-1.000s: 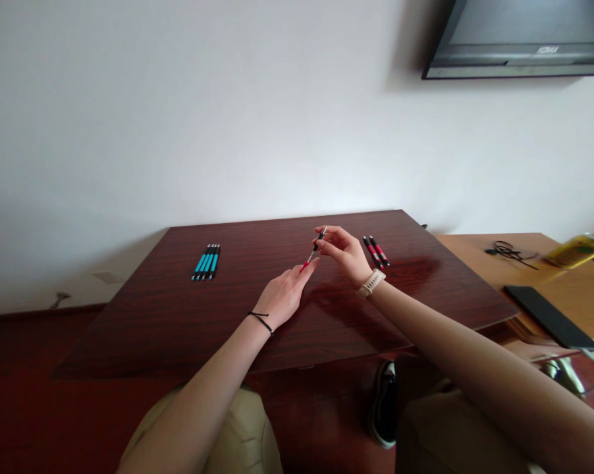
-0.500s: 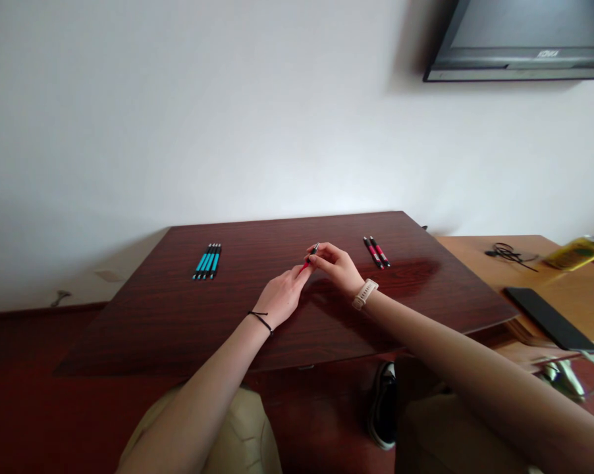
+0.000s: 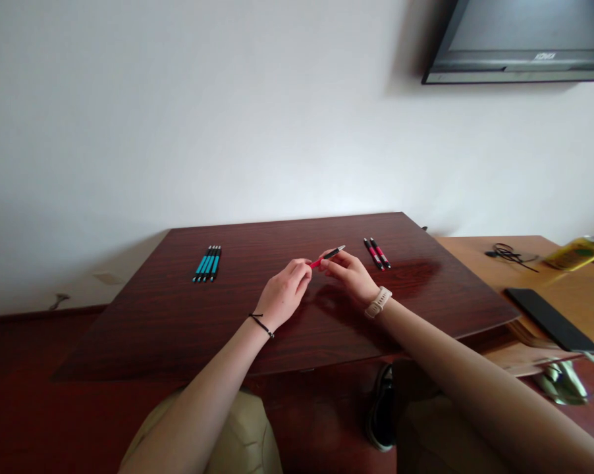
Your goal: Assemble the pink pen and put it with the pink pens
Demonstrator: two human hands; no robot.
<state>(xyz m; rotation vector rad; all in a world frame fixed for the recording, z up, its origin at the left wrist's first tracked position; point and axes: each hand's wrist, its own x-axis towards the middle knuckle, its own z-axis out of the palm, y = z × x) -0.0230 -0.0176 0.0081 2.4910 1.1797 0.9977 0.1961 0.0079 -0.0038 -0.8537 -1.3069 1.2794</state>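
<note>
A red pen (image 3: 316,263) with a black grip and silver tip is held between both hands over the middle of the dark wooden table (image 3: 257,240). Its tip points up and to the right. My left hand (image 3: 284,289) has its fingers closed around the rear end, which they hide. Thumb and fingers of my right hand (image 3: 350,276) pinch the pen near its black grip. Several blue pens (image 3: 207,264) lie side by side on the left of the table. Two more red pens (image 3: 377,253) lie parallel to the right of my right hand.
A lighter wooden table (image 3: 475,253) adjoins on the right, bearing a black cable (image 3: 508,253), a yellow can (image 3: 577,254) and a flat black device (image 3: 548,318). Behind the table rises a white wall (image 3: 277,131), with a screen (image 3: 524,46) mounted at upper right.
The pen has swung from steep to a flatter slant, its tip now farther right. My right hand has shifted slightly right and down, and more of the pen shows between the hands.
</note>
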